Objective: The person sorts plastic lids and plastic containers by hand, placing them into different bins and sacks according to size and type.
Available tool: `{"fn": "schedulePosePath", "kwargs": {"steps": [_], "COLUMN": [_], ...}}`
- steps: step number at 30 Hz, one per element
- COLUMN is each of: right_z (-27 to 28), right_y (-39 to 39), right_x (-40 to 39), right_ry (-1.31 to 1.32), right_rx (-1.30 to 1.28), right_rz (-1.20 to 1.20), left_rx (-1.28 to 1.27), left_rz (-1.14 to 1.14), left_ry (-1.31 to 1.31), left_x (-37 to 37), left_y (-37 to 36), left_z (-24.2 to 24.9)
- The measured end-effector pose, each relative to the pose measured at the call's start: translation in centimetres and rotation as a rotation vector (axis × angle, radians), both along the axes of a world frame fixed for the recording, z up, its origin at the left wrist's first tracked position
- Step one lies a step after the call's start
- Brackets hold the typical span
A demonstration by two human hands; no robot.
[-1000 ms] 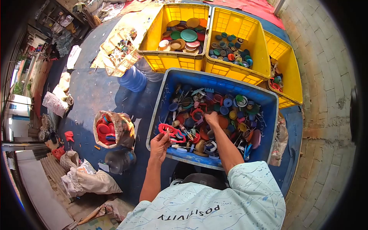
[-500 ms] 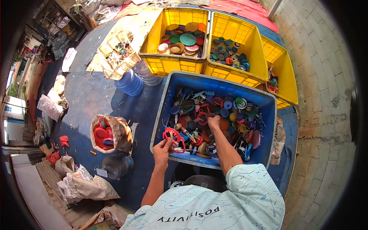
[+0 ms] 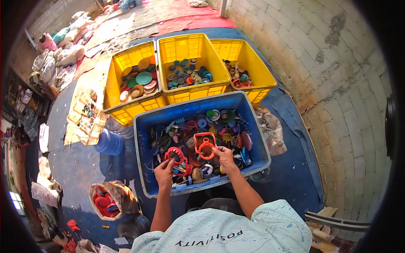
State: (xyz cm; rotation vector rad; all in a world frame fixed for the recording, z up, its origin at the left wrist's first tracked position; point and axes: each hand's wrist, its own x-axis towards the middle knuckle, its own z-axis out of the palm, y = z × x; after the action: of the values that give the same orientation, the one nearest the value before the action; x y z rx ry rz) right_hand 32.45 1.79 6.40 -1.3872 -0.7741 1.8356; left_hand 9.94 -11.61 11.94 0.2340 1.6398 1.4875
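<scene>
Both arms point(image 3: 244, 195) forward — pink ring point(image 3: 181, 154) in left hand point(image 3: 163, 172), red frame point(image 3: 204, 135) in right hand point(image 3: 225, 159).

In my head view, a grey block wall point(image 3: 337, 97) fills the right of the frame, stained brown low down. Blue sheeting point(image 3: 76, 168) covers the floor; red matting point(image 3: 194, 23) crosses the top. I see bright light at upper left.

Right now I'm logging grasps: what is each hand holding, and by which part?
Left hand: a pinkish-red toothed piece, by its near edge. Right hand: an orange-red framed piece, by the right side of its ring.
</scene>
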Motion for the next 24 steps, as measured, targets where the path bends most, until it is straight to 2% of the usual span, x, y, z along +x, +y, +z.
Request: {"fn": "schedulePosePath", "kwargs": {"steps": [3, 6, 8, 11, 14, 15, 19, 24], "right_z": [2.9, 4.9, 7.4, 6.6, 7.7, 8.2, 8.3, 8.8], "right_y": [-2.6, -4.8, -6.0, -6.5, -6.8, -6.7, -6.3, -3.5], "right_x": [4.5, 9.1, 12.0, 17.5, 23.5, 25.6, 34.4, 39.9], "right_ry": [0.085, 0.131, 0.193, 0.216, 0.292, 0.308, 0.319, 0.325], "right_rx": [0.033, 0.083, 0.084, 0.088, 0.099, 0.107, 0.088, 0.071], "right_rz": [-0.106, -0.184, -0.275, -0.320, -0.317, -0.310, -0.303, -0.365], "left_rx": [0.110, 0.234, 0.234, 0.233, 0.235, 0.236, 0.142, 0.166], "left_rz": [-0.114, -0.190, -0.271, -0.301, -0.274, -0.295, -0.146, -0.163], "left_ry": [0.043, 0.065, 0.056, 0.049, -0.085, -0.178, -0.238, -0.103], "left_x": [3.6, 7.7, 11.0, 16.5, 21.8, 23.4, 31.4, 36.4], "left_y": [2.4, 4.4, 5.5, 6.6, 7.6, 8.0, 9.6, 11.1], "left_z": [1.9, 1.7, 3.1, 3.5, 1.7, 2.0, 5.3, 6.9]}}
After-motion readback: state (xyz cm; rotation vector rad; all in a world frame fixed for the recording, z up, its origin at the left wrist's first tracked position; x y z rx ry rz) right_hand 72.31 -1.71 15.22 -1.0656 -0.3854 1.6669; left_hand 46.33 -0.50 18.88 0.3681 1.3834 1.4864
